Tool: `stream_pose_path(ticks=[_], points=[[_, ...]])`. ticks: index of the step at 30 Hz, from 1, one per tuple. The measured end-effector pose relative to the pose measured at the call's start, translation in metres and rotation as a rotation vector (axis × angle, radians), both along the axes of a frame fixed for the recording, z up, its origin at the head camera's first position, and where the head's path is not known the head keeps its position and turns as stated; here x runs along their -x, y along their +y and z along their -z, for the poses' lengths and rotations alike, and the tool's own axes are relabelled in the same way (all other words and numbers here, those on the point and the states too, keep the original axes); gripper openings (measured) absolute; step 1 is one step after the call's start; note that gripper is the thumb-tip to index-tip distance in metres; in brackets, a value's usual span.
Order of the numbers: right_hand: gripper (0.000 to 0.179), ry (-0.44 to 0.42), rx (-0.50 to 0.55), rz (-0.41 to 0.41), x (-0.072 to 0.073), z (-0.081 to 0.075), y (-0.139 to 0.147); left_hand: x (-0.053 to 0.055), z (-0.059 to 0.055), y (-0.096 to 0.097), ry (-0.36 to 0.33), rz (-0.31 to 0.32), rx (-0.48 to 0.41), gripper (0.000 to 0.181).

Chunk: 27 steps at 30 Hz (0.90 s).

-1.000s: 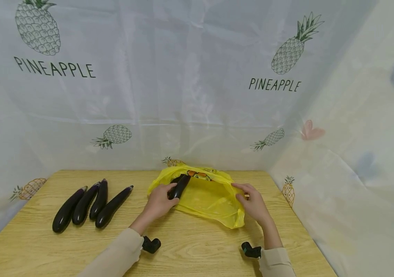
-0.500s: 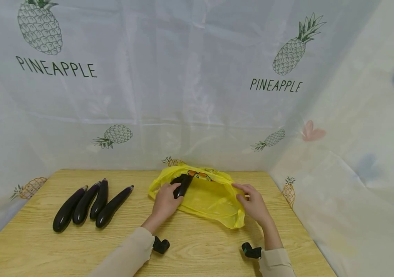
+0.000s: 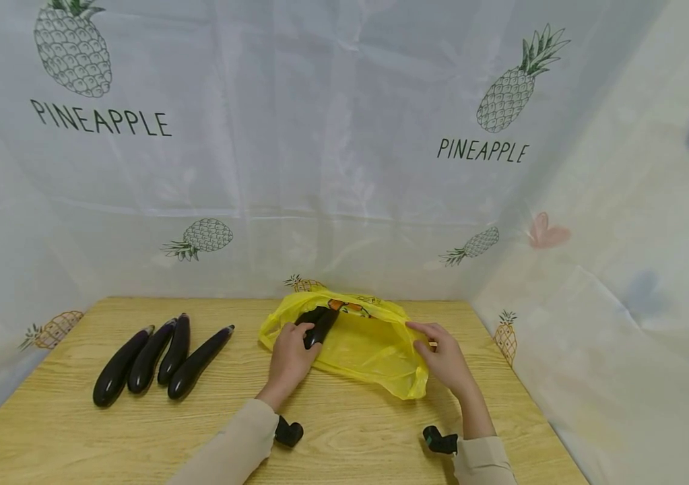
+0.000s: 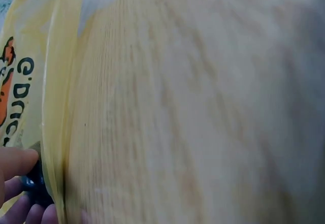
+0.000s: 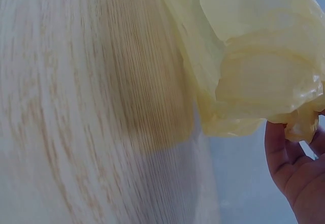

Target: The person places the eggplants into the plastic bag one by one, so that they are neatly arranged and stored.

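A yellow plastic bag (image 3: 374,350) with printed pictures and lettering lies on the table with its mouth facing me. Inside the left part of its mouth, my left hand (image 3: 291,353) grips a dark, glossy eggplant (image 3: 321,329). A second dark shape (image 3: 309,315), like another eggplant, shows just behind it, partly covered. In the left wrist view, thumb and fingers wrap the eggplant (image 4: 36,186) beside the bag's wall (image 4: 53,97). My right hand (image 3: 444,357) pinches the bag's right edge; the right wrist view shows bunched film (image 5: 302,125) between its fingers.
Several eggplants (image 3: 151,357) lie side by side at the left of the wooden table (image 3: 356,444). Behind the table hangs a pale curtain (image 3: 320,168) printed with pineapples, and it continues along both sides. A small black device sits at each wrist.
My left hand has moved right and a little farther into the bag with the eggplant, mostly in the first half second. My right hand keeps its place on the bag's edge.
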State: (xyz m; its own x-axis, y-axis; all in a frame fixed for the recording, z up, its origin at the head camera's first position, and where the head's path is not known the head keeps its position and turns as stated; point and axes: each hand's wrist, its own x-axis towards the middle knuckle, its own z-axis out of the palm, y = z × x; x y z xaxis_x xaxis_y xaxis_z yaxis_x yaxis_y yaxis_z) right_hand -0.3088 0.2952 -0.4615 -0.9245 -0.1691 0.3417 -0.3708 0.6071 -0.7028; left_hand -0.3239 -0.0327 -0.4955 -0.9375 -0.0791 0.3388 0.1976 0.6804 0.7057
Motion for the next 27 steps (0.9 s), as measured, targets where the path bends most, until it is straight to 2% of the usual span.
stream_pose_path(ticks=[6,11,20,27], points=[[0.043,-0.003,-0.001,0.007,0.0001,0.0006,0.0,0.0016,0.0006,0.0003,-0.018,-0.039,-0.027,0.041],[0.043,-0.001,-0.007,0.006,0.0002,0.0,-0.0005,0.0038,0.0014,0.0003,-0.021,-0.04,-0.046,0.041],[0.043,0.003,-0.004,0.001,0.0005,-0.0008,-0.0008,0.0029,0.0016,0.0009,0.027,-0.034,-0.022,0.042],[0.044,0.003,0.002,-0.003,0.0,-0.0001,-0.0005,0.0028,0.0009,0.001,0.01,-0.04,-0.041,0.041]])
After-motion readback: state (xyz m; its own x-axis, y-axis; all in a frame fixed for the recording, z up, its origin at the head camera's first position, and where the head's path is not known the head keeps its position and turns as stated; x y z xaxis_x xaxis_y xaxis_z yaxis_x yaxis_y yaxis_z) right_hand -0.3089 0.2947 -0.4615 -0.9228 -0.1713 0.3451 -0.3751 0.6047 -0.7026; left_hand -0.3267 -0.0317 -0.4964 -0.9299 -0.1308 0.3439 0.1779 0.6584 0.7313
